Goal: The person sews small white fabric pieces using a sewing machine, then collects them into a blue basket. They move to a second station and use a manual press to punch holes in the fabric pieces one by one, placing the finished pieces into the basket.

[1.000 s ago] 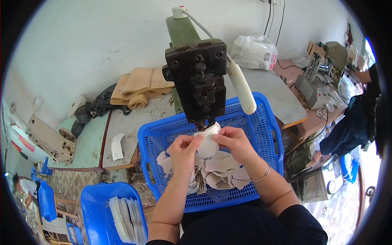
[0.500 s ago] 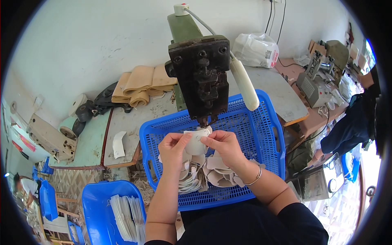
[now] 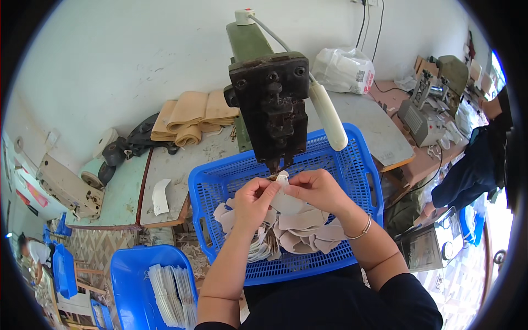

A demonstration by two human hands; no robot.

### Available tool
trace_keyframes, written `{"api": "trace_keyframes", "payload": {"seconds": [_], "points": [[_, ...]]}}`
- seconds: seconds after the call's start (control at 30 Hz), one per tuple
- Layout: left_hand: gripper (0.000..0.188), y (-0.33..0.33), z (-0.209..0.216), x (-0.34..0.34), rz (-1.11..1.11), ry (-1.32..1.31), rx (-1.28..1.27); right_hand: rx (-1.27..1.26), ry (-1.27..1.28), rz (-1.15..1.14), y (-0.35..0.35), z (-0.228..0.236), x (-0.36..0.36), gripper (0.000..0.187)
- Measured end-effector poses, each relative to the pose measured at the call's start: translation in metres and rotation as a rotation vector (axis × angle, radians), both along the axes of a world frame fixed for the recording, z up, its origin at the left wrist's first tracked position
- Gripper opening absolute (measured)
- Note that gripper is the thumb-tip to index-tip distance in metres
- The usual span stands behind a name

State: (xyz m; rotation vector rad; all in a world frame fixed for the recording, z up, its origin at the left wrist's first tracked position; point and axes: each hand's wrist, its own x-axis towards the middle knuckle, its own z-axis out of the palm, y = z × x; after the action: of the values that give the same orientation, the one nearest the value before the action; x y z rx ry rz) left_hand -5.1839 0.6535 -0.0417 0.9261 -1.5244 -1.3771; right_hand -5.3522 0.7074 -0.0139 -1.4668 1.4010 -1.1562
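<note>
A curved white shoe-upper-like piece is pinched between my two hands, right under the foot of a dark green and black machine head. My left hand closes thumb and fingers on its left edge. On its other edge, my right hand grips with the thumb on top. The piece's upper edge meets the tip of the machine, partly hidden by my fingers. Below lies a blue plastic basket holding a heap of beige and white cut pieces.
Left stands a blue bin with bundled white strips. One white piece lies on the worktable, near folded tan sheets. A pale lamp or handle hangs beside the machine. Another person is at the right.
Both hands have shifted slightly to the right and turned the white piece, so it now shows narrower at the machine tip. More of the heap in the basket shows.
</note>
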Motion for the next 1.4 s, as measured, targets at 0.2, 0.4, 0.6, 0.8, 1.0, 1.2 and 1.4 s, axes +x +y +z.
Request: {"api": "trace_keyframes", "payload": {"seconds": [0.2,0.4,0.6,0.8,1.0,1.2,1.4], "points": [[0.016,0.007,-0.004,-0.008,0.055,0.105,-0.037,-0.085,0.061,0.034,0.006,0.003,-0.013,0.02],[0.016,0.008,-0.008,-0.007,0.07,0.159,-0.065,-0.097,0.061,0.004,0.003,0.0,-0.008,0.019],[0.016,0.009,-0.014,-0.003,0.068,0.232,0.014,-0.127,0.112,0.006,-0.003,0.001,-0.005,0.017],[0.016,0.012,-0.022,-0.009,0.018,0.304,0.069,-0.226,0.204,0.146,-0.015,0.016,-0.02,0.016],[0.015,0.016,-0.026,-0.018,-0.012,0.347,0.109,-0.073,0.386,0.372,-0.033,0.047,-0.039,0.023],[0.015,0.015,-0.025,-0.017,-0.001,0.339,0.094,0.019,0.413,0.357,-0.036,0.052,-0.035,0.024],[0.017,0.015,-0.026,-0.019,-0.025,0.347,0.092,0.006,0.355,0.357,-0.048,0.048,-0.038,0.029]]}}
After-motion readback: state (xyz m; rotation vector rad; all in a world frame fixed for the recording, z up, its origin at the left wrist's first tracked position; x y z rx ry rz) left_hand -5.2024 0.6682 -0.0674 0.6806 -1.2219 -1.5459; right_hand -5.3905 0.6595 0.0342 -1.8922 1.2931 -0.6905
